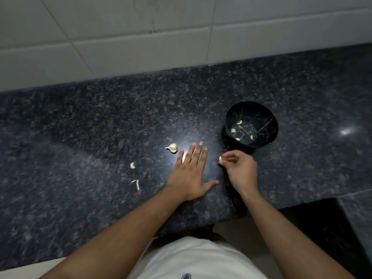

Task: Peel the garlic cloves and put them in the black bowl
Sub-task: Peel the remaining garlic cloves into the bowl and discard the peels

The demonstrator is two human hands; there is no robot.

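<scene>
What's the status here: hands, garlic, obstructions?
Left hand flat on counter. Right hand pinching clove. Black bowl holds four; garlic piece waiting. Path clear.

Two bare forearms, no sleeves reaching into sight, no watch, ring or band on either wrist; left hand (189, 174) and right hand (240, 170) both bare, ungloved, nails short and pale; white garment (193, 258) over torso at bottom edge, plain smooth fabric, small dark mark (186, 276) at its lower hem, shape cut off by frame
</scene>
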